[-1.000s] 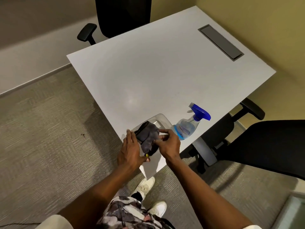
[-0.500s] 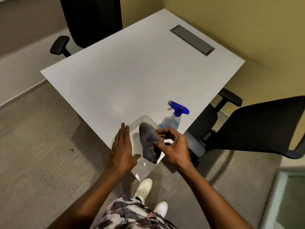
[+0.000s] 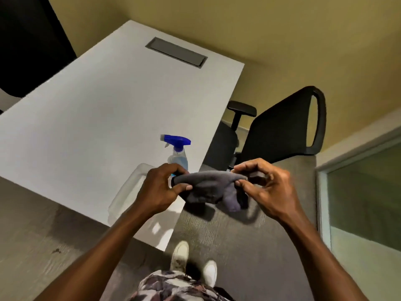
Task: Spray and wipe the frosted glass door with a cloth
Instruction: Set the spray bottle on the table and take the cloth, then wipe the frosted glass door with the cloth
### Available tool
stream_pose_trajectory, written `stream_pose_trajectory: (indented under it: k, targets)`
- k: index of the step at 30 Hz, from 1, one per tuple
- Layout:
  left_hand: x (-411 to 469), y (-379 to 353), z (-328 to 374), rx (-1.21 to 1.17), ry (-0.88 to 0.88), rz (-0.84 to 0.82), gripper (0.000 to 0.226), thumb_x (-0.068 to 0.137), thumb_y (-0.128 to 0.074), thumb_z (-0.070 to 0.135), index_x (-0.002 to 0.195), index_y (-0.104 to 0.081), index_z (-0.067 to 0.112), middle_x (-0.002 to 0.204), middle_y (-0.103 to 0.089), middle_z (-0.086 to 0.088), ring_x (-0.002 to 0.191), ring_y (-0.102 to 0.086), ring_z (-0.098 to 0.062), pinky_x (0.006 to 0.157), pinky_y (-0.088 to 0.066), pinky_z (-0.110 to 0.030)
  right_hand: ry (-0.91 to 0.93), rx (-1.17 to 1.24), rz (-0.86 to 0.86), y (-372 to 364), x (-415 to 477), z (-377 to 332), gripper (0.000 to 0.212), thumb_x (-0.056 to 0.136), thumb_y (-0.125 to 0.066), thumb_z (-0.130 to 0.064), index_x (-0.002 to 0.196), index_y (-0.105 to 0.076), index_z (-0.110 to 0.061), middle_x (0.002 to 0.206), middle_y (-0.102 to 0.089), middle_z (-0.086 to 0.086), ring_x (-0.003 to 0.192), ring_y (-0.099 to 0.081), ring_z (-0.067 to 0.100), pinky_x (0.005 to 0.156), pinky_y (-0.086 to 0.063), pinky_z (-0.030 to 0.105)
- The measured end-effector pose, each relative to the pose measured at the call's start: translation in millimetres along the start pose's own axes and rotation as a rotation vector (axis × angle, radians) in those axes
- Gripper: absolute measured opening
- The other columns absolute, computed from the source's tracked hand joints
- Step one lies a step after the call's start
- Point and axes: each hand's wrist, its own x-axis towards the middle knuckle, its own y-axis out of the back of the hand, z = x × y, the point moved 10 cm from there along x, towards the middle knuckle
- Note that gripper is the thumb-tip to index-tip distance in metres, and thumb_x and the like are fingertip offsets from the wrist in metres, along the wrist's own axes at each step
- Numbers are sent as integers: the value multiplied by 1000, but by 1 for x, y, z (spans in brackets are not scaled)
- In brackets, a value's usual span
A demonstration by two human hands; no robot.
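Closest to me I see my patterned shorts (image 3: 173,285) and my two white shoes (image 3: 193,260) on the grey carpet (image 3: 249,246). My two arms reach out in front.

My left hand (image 3: 159,190) is closed on the left end of the grey cloth (image 3: 208,187). Thumb and fingers pinch it tight. My right hand (image 3: 263,187) pinches the right end with the thumb and first fingers, and the other fingers are curled loosely. The cloth is pulled straight between my hands, up in the air. Its lower part hangs down in a bunch. It is over the carpet, just past the corner of the white bench (image 3: 97,127), and it touches nothing but my hands.

Just behind my left hand is a clear plastic tray (image 3: 128,192) on the bench, near the corner. Next to it stands the spray bottle (image 3: 178,153), upright on the bench, with a blue top and clear body. My left hand hides its bottom part.

Farther back on the bench is a grey flap (image 3: 176,52) set into the top.

To the right of the bench is a black chair (image 3: 282,127). Another black chair (image 3: 26,40) is at the far left. On the far right edge I see the frosted glass door (image 3: 366,192), well apart from the cloth. Behind it all is a yellow wall (image 3: 260,29).
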Motion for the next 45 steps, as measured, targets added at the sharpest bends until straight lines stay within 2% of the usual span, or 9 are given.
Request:
stream_pose_trajectory:
  k: [6, 9, 14, 19, 26, 28, 32, 36, 45]
  targets:
    - [21, -64, 76, -57, -174, -212, 15, 96, -87, 26, 104, -76, 34, 98, -79, 17, 98, -73, -2, 84, -51, -9, -194, -127, 204, 82, -70, 56, 30, 87, -89, -12, 113, -82, -25, 103, -78, -12, 98, -76, 0, 85, -62, 14]
    - [21, -96, 114, -75, -273, -317, 16, 95, -88, 24, 107, -81, 33, 100, -81, 18, 99, -76, -4, 89, -62, -23, -340, -94, 275, 110, -114, 81, 32, 87, -89, -13, 114, -82, -30, 104, -79, -16, 98, -75, -5, 83, -62, 13]
    - [7, -163, 174, -95, -366, -547, 16, 95, -88, 15, 105, -83, 27, 98, -84, 8, 96, -80, -13, 93, -67, -46, -586, 93, 427, 154, -207, 119, 38, 82, -93, -15, 118, -84, -22, 119, -83, -9, 107, -80, 3, 96, -66, 32]
    - [-22, -236, 231, -82, -446, -656, 14, 95, -89, 19, 105, -83, 27, 99, -85, 5, 97, -82, -23, 94, -66, -57, -700, 198, 563, 190, -300, 115, 19, 88, -85, -4, 100, -83, -18, 91, -84, 1, 89, -81, 18, 88, -68, 39]
    - [-112, -346, 314, -10, -612, -581, 15, 95, -87, 19, 99, -79, 31, 91, -79, 16, 88, -75, -1, 75, -57, -15, -695, 131, 940, 242, -435, 92, 21, 91, -80, 0, 95, -75, -20, 90, -81, -5, 83, -78, 11, 76, -65, 27]
    - [-138, -379, 327, -29, -587, -655, 16, 96, -86, 17, 98, -78, 30, 91, -80, 14, 88, -75, -4, 73, -57, -13, -712, 159, 1022, 256, -473, 93, 22, 94, -77, 0, 101, -76, -21, 96, -81, -7, 89, -79, 10, 80, -66, 27]
    - [-198, -447, 341, -145, -468, -989, 12, 97, -84, 5, 102, -81, 15, 95, -85, -3, 87, -80, -25, 80, -64, -38, -759, 166, 1138, 281, -552, 98, 29, 98, -74, -1, 110, -77, -27, 105, -82, -11, 101, -78, 6, 88, -66, 27]
    - [-266, -490, 360, -268, -407, -1310, 10, 88, -90, 16, 97, -86, 18, 98, -86, -2, 89, -77, -10, 85, -62, -20, -812, 200, 1322, 296, -629, 107, 30, 97, -76, -1, 114, -75, -26, 105, -83, -3, 101, -79, 10, 87, -66, 30]
    - [-340, -543, 411, -394, -239, -1517, 30, 88, -80, 15, 108, -78, -7, 104, -82, -14, 93, -76, -15, 83, -62, -21, -928, 400, 1587, 294, -733, 152, 20, 86, -87, -2, 91, -71, -12, 88, -76, 3, 81, -68, 19, 76, -56, 37]
